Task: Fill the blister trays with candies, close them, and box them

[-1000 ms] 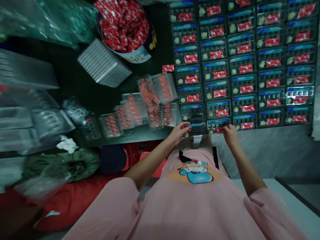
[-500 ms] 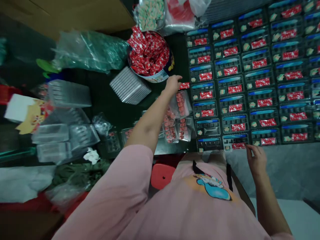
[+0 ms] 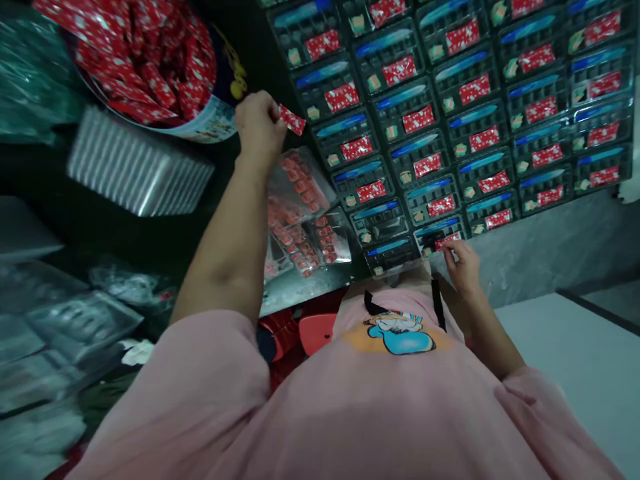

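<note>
My left hand is closed beside the round tub. A small red-and-white printed packet sticks out at its thumb and fingertips. Near the table's front edge, my right hand pinches the right end of another red packet. This packet lies over a clear plastic tray with a blue pen. To the left, one front tray holds a blue pen and a small pale piece, with no red packet in it. Red packets fill the tub.
Rows of trays with blue pens and red packets cover the right side. Clear bags of red pieces lie below my left forearm. Stacked clear trays stand left, near a green plastic bag. A red stool is below.
The view has shifted closer and turned. My left hand has gone from an extended finger to a closed grip at the red packet. My right hand stays at the front tray's packet.
</note>
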A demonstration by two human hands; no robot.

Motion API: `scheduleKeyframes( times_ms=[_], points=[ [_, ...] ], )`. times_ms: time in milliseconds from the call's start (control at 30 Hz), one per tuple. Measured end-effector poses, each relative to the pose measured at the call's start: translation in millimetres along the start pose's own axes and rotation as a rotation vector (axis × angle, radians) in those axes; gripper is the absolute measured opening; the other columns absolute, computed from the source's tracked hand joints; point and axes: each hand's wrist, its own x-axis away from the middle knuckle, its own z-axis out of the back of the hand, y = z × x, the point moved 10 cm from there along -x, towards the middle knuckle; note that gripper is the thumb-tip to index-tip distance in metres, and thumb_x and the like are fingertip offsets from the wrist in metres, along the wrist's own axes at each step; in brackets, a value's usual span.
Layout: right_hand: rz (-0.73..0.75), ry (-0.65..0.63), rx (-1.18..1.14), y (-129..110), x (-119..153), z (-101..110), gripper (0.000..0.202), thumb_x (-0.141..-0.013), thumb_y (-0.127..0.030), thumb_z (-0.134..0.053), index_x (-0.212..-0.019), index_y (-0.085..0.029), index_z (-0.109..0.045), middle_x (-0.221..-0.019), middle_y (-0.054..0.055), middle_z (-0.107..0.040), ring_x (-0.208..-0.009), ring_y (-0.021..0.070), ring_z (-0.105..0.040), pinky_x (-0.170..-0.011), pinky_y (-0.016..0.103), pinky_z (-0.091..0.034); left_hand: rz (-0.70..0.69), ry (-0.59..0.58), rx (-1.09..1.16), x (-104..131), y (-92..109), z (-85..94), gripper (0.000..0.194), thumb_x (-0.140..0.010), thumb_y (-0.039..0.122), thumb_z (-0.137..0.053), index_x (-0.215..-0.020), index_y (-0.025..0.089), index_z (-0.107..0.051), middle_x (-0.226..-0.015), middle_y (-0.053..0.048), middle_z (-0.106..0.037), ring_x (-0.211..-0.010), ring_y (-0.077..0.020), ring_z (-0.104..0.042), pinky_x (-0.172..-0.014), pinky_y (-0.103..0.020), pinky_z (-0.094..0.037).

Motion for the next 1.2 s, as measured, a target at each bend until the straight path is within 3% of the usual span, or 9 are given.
scheduleKeyframes(
  times_ms=[100,300,500,700,800,867,1000,1100,1200],
  points=[
    [0.015,-0.059,-0.042,-9.3,-4.4,-13.7,0.021,-0.095,-0.032,-0.049,-0.092,-0.024,-0.068,-0.09,0.007,-0.071,-0.088,0.0216,-0.063,-0.083,0.038,-0.051,0.107,0.014,0.098,3.1,-7.0,8.9,0.025,-0.101,0.027,-0.046,-0.11,0.003,-0.047,-0.118,-0.009,-0.053,-0.112,-0.018,-0.045,-0.106,-0.045,-0.034],
    [0.02,-0.044,-0.028,-5.0,6.6,-14.5,0.02,-0.094,-0.031,-0.049,-0.094,-0.025,-0.068,-0.092,0.008,-0.071,-0.087,0.0233,-0.065,-0.081,0.04,-0.053,0.234,-0.099,0.22,-13.5,-8.3,-11.4,0.052,-0.079,0.028,-0.078,-0.111,0.002,-0.048,-0.122,-0.016,-0.054,-0.115,-0.0217,-0.048,-0.106,-0.04,-0.033],
    [-0.004,-0.019,0.028,7.5,28.6,-16.4,0.019,-0.093,-0.032,-0.05,-0.097,-0.028,-0.068,-0.093,0.008,-0.071,-0.086,0.026,-0.066,-0.078,0.042,-0.054,0.299,-0.094,0.324,-27.8,-1.4,-17.1,0.028,-0.085,0.027,-0.07,-0.1,0.007,-0.056,-0.107,-0.012,-0.063,-0.113,-0.0211,-0.054,-0.103,-0.039,-0.033],
    [-0.063,-0.04,-0.141,-0.9,5.2,-23.8,0.017,-0.093,-0.033,-0.051,-0.094,-0.027,-0.067,-0.091,0.007,-0.071,-0.085,0.0252,-0.066,-0.079,0.043,-0.054,0.262,-0.074,0.297,-16.8,9.2,12.7,0.015,-0.096,0.015,-0.05,-0.1,0.004,-0.06,-0.105,-0.011,-0.062,-0.115,-0.0197,-0.049,-0.111,-0.044,-0.027],
    [-0.107,-0.067,-0.342,-14.9,-28.8,-32.1,0.019,-0.09,-0.036,-0.056,-0.102,-0.025,-0.066,-0.103,0.007,-0.07,-0.097,0.0241,-0.065,-0.086,0.042,-0.054,0.175,-0.121,0.413,32.1,45.0,16.9,0.025,-0.098,0.032,-0.049,-0.102,0.012,-0.064,-0.104,-0.006,-0.065,-0.107,-0.0182,-0.053,-0.107,-0.042,-0.036],
    [-0.148,-0.127,-0.552,-26.4,-48.4,-45.5,0.037,-0.086,-0.038,-0.061,-0.121,-0.025,-0.059,-0.125,0.009,-0.063,-0.109,0.0233,-0.062,-0.087,0.039,-0.055,-0.008,-0.209,0.612,88.8,96.3,10.4,0.02,-0.091,0.033,-0.059,-0.098,0.017,-0.068,-0.1,-0.004,-0.068,-0.098,-0.0203,-0.058,-0.097,-0.042,-0.044],
    [-0.271,-0.346,-0.865,-45.1,-54.1,-83.0,0.04,-0.081,-0.04,-0.066,-0.117,-0.024,-0.061,-0.116,0.007,-0.067,-0.096,0.0186,-0.065,-0.083,0.033,-0.054,-0.005,-0.494,0.861,216.9,169.2,-47.6,0.013,-0.081,0.028,-0.065,-0.09,0.019,-0.069,-0.081,-0.002,-0.068,-0.075,-0.0172,-0.06,-0.073,-0.032,-0.048],
    [-0.377,-0.384,-0.839,-37.0,-41.8,-97.3,0.025,-0.079,-0.042,-0.067,-0.091,-0.019,-0.067,-0.084,0.002,-0.069,-0.077,0.0158,-0.063,-0.075,0.03,-0.052,0.148,-0.487,0.97,264.6,176.0,-92.2,0.014,-0.083,0.028,-0.061,-0.09,0.018,-0.069,-0.08,-0.001,-0.068,-0.075,-0.0155,-0.061,-0.071,-0.027,-0.048],
    [-0.329,-0.382,-0.768,-34.4,-38.0,-101.0,0.026,-0.079,-0.041,-0.068,-0.093,-0.019,-0.068,-0.088,0.003,-0.069,-0.079,0.0165,-0.063,-0.075,0.03,-0.052,0.279,-0.432,1.03,276.7,163.6,-120.8,0.019,-0.087,0.029,-0.056,-0.094,0.017,-0.069,-0.081,-0.002,-0.069,-0.074,-0.0146,-0.063,-0.073,-0.027,-0.05]
  ],
)
